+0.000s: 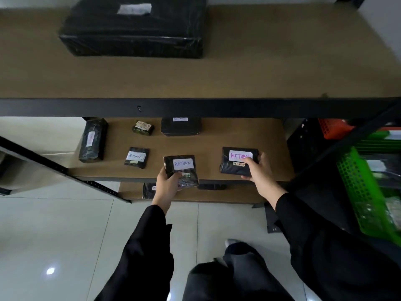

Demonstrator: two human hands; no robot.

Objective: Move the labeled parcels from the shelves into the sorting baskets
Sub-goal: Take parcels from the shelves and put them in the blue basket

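My left hand [168, 185] grips a small black parcel [181, 169] with a white RETURN label in blue, at the front edge of the middle shelf [271, 135]. My right hand [259, 171] grips a wider black parcel [237, 160] whose RETURN label is written in pink, further right on the same shelf. Several more black RETURN parcels lie on that shelf: one [136, 157] to the left, a long one [93, 140] at the far left, two at the back [143, 128] [181, 126]. A green sorting basket [360, 190] stands at the right.
A large black-wrapped box [134, 29] sits on the top shelf [282, 61]. An orange basket [332, 128] is behind the green one. More dark parcels lie on the lower shelf [217, 194]. The rack's black steel beam [195, 107] crosses the view. White tiled floor lies below.
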